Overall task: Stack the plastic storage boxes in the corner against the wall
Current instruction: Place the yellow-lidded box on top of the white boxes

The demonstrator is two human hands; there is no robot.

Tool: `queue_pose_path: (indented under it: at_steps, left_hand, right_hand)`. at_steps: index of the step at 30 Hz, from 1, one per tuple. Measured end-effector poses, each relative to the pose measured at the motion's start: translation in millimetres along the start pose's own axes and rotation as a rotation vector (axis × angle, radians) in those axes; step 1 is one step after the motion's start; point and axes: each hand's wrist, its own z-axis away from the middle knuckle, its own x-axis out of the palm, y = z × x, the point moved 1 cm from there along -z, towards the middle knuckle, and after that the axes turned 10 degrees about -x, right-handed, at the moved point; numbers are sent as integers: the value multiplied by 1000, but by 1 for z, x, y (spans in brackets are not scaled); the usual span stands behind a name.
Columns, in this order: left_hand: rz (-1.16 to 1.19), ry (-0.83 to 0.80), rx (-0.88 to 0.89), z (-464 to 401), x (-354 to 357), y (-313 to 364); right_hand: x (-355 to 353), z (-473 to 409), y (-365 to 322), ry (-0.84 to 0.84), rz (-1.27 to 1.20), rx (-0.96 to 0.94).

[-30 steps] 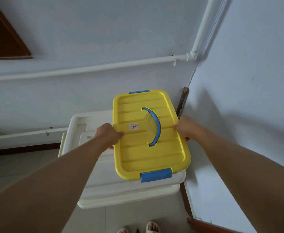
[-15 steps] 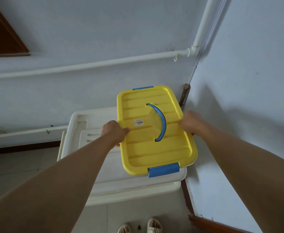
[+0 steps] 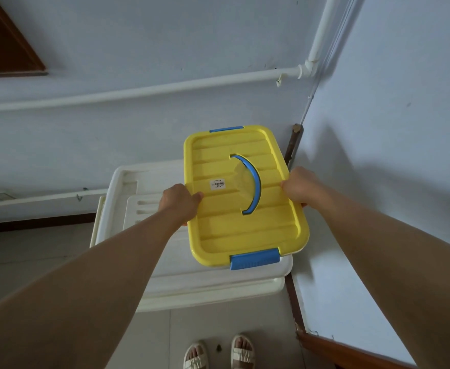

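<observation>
A yellow-lidded storage box [image 3: 229, 230] with blue clips and a blue curved handle is held over the right part of a white box stack [image 3: 205, 278] in the room corner. My left hand [image 3: 177, 202] grips the box's left edge. Gripping the right edge is my right hand [image 3: 299, 186]. I cannot tell whether the yellow box touches the white lid beneath it. The white stack shows two lids, one upon the other, close to both walls.
White pipes [image 3: 165, 89] run along the back wall and up the corner. A dark skirting board [image 3: 291, 296] lines the right wall. A brown wooden frame [image 3: 8, 49] is at upper left. My sandalled feet [image 3: 218, 354] stand on the tiled floor before the stack.
The yellow box has moved a little to the right and away from me, toward the corner, with both hands still gripping its sides.
</observation>
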Motion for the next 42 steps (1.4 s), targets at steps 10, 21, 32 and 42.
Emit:
queue_pose_path:
  at_steps: [10,21,32,42]
  left_hand:
    - [-38,-11,-37,15,2,-1]
    - [-85,5,-32,21,3,-6]
    - [-216,69,88,55,-28,-28]
    - [-353,76,216,110,-74,-118]
  right_hand:
    - [6,6,3,63,22,-20]
    - [5,11,1,63,48,-48]
    - [9,80,-25,119,217,-126]
    - [56,188,-66,131,206,-145]
